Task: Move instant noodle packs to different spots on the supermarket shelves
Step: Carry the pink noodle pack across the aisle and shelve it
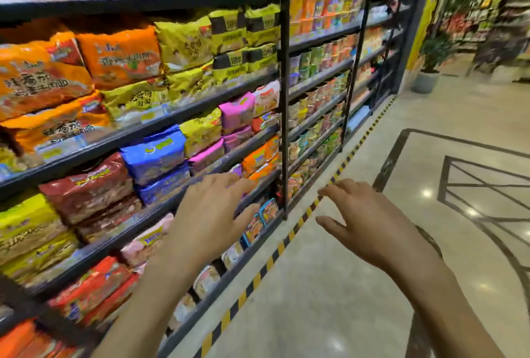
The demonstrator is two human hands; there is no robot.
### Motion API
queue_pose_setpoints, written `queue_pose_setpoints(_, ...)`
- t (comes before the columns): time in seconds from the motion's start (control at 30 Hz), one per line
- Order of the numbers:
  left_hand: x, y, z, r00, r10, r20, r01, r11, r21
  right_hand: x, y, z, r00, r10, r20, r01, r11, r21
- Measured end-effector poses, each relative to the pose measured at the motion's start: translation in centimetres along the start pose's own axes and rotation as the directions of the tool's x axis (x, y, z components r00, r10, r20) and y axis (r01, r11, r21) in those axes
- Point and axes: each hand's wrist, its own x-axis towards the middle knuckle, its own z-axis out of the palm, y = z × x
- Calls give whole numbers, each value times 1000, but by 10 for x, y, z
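Both hands reach forward empty with fingers spread: the left hand point(213, 214) hovers in front of the black shelves point(160, 125), just before the lower rows of noodle packs, while the right hand point(370, 224) hangs over the glossy beige floor point(329, 286) beside the yellow-and-black striped tape point(269, 263) along the shelf base. Orange packs point(114, 54), yellow packs point(183, 42), blue packs point(155, 151), pink packs point(236, 111) and dark red packs point(86, 185) fill the nearer bay, and what look like cup noodles point(315, 91), blurred, fill the next. A potted plant point(430, 62) stands at the aisle's far end.
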Motion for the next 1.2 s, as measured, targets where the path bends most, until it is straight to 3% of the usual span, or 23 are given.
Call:
queue_pose_setpoints(0.33,136,51,51,994,61,96,-60,998,-8,89,120,19,997,21,78,-18,999,-37)
queue_pose_setpoints(0.53,253,88,71,995,50,83,-51,999,13,164,201,15,996,6,92,-1,998,-57)
queue_pose_setpoints(0.83,381,144,133,983,24,182,-38,997,72,242,333,43,987,12,163,-7,999,-33)
queue_pose_setpoints(1.03,454,185,165,977,-83,198,62,992,106,315,421,50,977,-84,196,90,996,-21)
queue_pose_setpoints(1.2,501,216,176,939,-259,224,231,962,144,379,477,45,946,-221,236,228,974,1)
